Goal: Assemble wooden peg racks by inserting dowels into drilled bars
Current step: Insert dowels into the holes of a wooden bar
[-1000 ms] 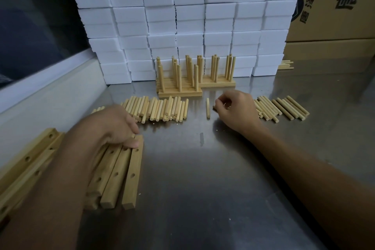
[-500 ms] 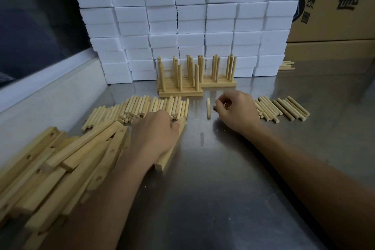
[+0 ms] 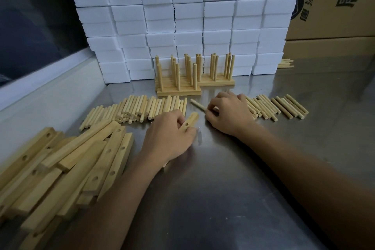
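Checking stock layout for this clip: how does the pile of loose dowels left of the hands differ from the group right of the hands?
The left pile of pale wooden dowels is larger and heaped in layers; the right group of wooden dowels is smaller and lies in one flat row. The left pile's dowels lean up to the right; the right group's lean up to the left. Both lie loose on the steel table, same wood.

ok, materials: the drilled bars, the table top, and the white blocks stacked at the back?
Drilled bars: pale unfinished-looking wood, faint grain, matte, round holes bored through.
Table top: looks like brushed stainless steel, grey with soft reflections.
White blocks: probably foam, matte with slightly rough edges; could be white cartons, hard to tell.
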Action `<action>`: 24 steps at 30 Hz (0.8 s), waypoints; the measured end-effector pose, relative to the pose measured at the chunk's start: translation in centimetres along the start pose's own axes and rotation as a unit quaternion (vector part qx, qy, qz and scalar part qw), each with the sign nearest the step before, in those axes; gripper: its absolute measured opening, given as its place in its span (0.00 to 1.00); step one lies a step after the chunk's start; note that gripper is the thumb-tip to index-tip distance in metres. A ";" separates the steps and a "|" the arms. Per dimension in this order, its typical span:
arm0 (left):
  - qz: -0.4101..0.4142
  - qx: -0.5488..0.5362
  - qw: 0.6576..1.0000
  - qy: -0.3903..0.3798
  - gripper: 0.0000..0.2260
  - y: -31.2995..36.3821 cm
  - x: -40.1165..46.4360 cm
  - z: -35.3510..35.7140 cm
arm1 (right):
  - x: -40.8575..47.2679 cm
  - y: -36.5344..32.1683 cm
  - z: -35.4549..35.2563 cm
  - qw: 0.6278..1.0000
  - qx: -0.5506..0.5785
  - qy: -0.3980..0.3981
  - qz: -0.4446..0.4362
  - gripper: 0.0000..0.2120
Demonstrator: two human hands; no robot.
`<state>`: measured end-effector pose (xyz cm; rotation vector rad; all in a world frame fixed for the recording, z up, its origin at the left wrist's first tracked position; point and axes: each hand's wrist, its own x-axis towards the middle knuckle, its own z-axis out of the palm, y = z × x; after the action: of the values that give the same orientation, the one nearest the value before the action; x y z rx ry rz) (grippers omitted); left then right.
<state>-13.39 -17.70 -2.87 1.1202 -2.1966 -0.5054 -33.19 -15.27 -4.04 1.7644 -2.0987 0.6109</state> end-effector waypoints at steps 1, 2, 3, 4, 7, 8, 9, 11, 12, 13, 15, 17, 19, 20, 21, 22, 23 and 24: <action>0.001 -0.024 1.000 0.017 0.05 -0.1 0.0 0.1 | 0.0 0.0 0.0 1.000 0.006 -0.002 0.005 0.11; 0.001 -0.047 0.998 0.031 0.05 -0.1 0.1 0.1 | 0.0 -0.1 0.0 1.000 0.011 -0.002 0.009 0.11; 0.000 -0.071 0.997 0.040 0.06 -0.1 0.1 0.1 | 0.0 -0.1 0.0 1.000 0.013 -0.001 0.011 0.10; -0.004 -0.096 0.994 0.045 0.06 -0.2 0.1 0.2 | 0.0 -0.1 0.0 1.000 0.013 -0.001 0.008 0.10; -0.036 -0.195 0.979 0.056 0.08 -0.4 0.1 0.3 | -0.1 0.0 0.0 1.000 0.023 -0.009 0.002 0.11; -0.044 -0.220 0.973 0.060 0.09 -0.4 0.1 0.3 | -0.1 0.0 0.0 0.999 0.030 -0.014 0.003 0.11; -0.046 -0.236 0.968 0.065 0.09 -0.4 0.1 0.3 | -0.1 0.1 0.0 0.999 0.034 -0.016 0.005 0.11; -0.044 -0.255 0.963 0.070 0.11 -0.3 0.1 0.4 | -0.1 0.1 0.1 0.999 0.037 -0.012 0.008 0.11; -0.050 -0.264 0.961 0.073 0.12 -0.2 0.1 0.5 | 0.0 0.1 0.2 0.999 0.039 -0.009 0.011 0.10; -0.060 -0.275 0.957 0.076 0.12 -0.3 0.2 0.5 | 0.0 0.0 0.2 0.999 0.047 -0.001 0.016 0.10; -0.089 -0.307 0.944 0.085 0.11 -0.5 0.2 0.5 | 0.0 0.0 0.1 0.996 0.077 0.024 0.028 0.09; -0.112 -0.338 0.929 0.101 0.08 -0.7 0.3 0.5 | 0.1 0.1 -0.2 0.991 0.120 0.047 0.039 0.08; -0.115 -0.367 0.917 0.105 0.06 -0.8 0.3 0.4 | 0.0 0.0 -0.5 0.987 0.138 0.073 0.032 0.06; -0.109 -0.379 0.914 0.100 0.06 -0.7 0.3 0.4 | -0.1 -0.1 -0.6 0.987 0.131 0.097 0.014 0.06; -0.099 -0.384 0.913 0.094 0.07 -0.7 0.3 0.5 | -0.2 -0.3 -0.7 0.985 0.122 0.123 -0.009 0.05; -0.095 -0.391 0.911 0.087 0.07 -0.6 0.3 0.5 | -0.3 -0.5 -0.8 0.982 0.118 0.146 -0.029 0.03; -0.094 -0.395 0.910 0.082 0.05 -0.7 0.3 0.6 | -0.4 -0.7 -0.9 0.979 0.118 0.163 -0.040 0.03; -0.098 -0.401 0.908 0.075 0.02 -0.6 0.2 0.6 | -0.4 -0.8 -0.9 0.977 0.118 0.173 -0.044 0.03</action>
<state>-13.50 -18.23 -3.58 0.8664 -1.4877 -1.2244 -32.33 -14.57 -3.35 1.7101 -1.7608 1.0941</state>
